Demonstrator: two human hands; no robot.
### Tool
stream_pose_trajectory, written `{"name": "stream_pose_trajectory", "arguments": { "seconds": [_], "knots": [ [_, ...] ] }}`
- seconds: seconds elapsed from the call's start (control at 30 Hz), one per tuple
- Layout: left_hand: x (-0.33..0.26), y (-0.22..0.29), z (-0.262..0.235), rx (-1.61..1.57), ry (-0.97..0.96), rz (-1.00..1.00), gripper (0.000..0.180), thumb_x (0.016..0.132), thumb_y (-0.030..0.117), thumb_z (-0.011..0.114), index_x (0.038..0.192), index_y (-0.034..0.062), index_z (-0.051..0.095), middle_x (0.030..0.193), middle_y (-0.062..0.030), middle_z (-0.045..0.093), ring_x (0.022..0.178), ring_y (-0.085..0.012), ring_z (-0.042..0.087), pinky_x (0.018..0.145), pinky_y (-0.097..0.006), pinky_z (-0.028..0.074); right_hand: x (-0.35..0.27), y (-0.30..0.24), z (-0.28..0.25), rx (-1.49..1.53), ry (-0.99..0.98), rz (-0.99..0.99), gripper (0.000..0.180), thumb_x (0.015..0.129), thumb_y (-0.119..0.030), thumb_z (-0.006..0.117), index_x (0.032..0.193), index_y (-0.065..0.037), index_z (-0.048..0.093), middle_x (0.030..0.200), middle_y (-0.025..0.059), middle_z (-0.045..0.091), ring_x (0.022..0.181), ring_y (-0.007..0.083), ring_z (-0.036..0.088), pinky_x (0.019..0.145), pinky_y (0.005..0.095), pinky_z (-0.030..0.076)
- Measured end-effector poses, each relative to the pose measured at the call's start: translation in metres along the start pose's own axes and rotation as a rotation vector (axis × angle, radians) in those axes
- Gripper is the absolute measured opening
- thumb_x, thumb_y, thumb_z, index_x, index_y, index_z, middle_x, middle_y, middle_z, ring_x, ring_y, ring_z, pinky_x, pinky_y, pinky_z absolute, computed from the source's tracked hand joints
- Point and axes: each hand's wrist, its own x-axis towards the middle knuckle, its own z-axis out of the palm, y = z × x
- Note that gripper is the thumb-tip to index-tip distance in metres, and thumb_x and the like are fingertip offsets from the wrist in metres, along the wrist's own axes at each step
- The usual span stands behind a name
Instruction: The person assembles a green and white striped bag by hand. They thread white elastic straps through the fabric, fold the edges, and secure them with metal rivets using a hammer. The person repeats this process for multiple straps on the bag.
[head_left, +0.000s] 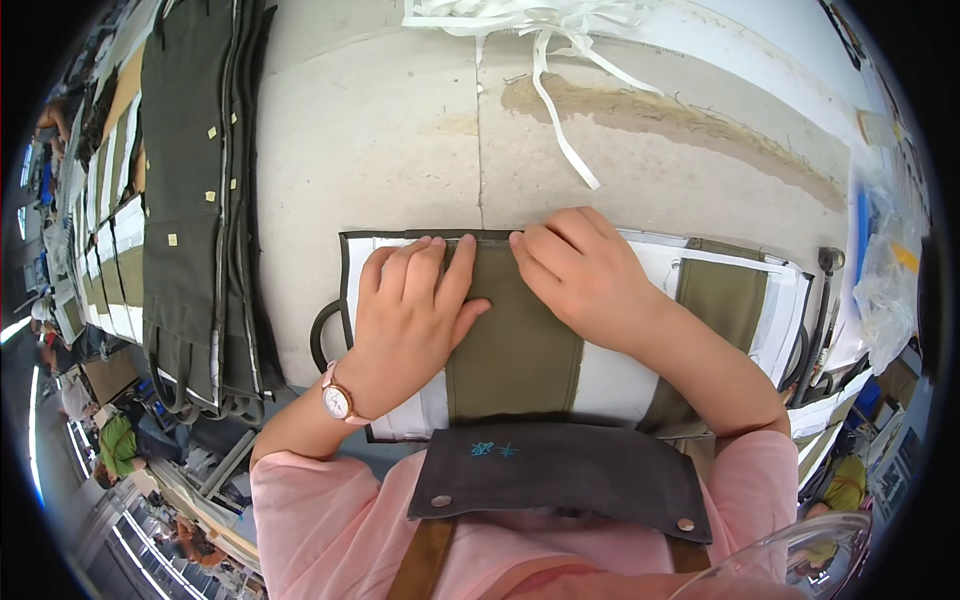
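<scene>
Here: olive fabric panel [515, 345] with white backing lies flat on tabletop [380, 130], centre frame, just beyond person's chest. Left hand [412, 310] flat on panel, fingers together, grip holding nothing. Right hand [583, 275] curled, fingertips pressing top edge. Stack of dark panels [195, 200] at 9 o'clock; white straps [545, 40] at 12.

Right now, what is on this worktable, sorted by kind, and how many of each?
Olive and white fabric panel under both hands: 1
Stack of dark olive fabric pieces at the left: 1
Bundle of white tape strips at the far edge: 1
Hands pressing the panel, left hand and right hand: 2
Total: 5
</scene>
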Motion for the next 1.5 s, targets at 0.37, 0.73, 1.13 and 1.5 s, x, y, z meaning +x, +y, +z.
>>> {"name": "stream_pose_trajectory", "arguments": {
  "seconds": [0.37,0.73,1.13,1.5],
  "knots": [
    [0.008,-0.001,-0.001,0.011,0.011,0.149,0.047,0.083,0.015,0.067,0.128,0.0034,0.062,0.128,-0.0180,0.057,0.119,-0.0322,0.056,0.103,-0.045,0.047,0.007,-0.009,-0.001,0.032,-0.030,0.151,0.024,0.080,-0.012,0.065,0.102,-0.002,0.069,0.088,0.0049,0.055,0.087,0.0246,0.053,0.078,0.0374,0.043],
    [0.015,0.030,-0.001,0.191,-0.005,0.069,0.059,0.082,0.008,0.060,0.139,0.0216,0.061,0.117,-0.0228,0.059,0.108,-0.0365,0.060,0.090,-0.042,0.052,-0.013,0.007,-0.018,0.213,0.010,0.412,0.020,0.077,0.003,0.066,0.095,-0.004,0.060,0.092,0.0101,0.055,0.089,0.0304,0.054,0.079,0.0409,0.043],
    [0.018,0.034,0.002,0.172,-0.005,-0.007,0.062,0.079,0.029,0.077,0.139,0.0273,0.061,0.115,-0.0175,0.060,0.108,-0.0325,0.059,0.090,-0.041,0.050,-0.020,0.019,-0.017,0.269,0.013,0.238,0.018,0.070,0.000,0.066,0.087,-0.005,0.062,0.089,0.0068,0.054,0.087,0.0278,0.053,0.078,0.0390,0.044],
    [0.014,0.029,0.012,0.100,0.073,0.010,0.055,0.082,0.030,0.074,0.135,0.0247,0.063,0.115,-0.0165,0.055,0.109,-0.0329,0.056,0.088,-0.044,0.045,-0.026,0.012,-0.016,0.132,0.011,0.191,0.020,0.071,-0.010,0.067,0.090,-0.004,0.069,0.088,0.0044,0.056,0.087,0.0236,0.053,0.078,0.0362,0.048]
  ]
}}
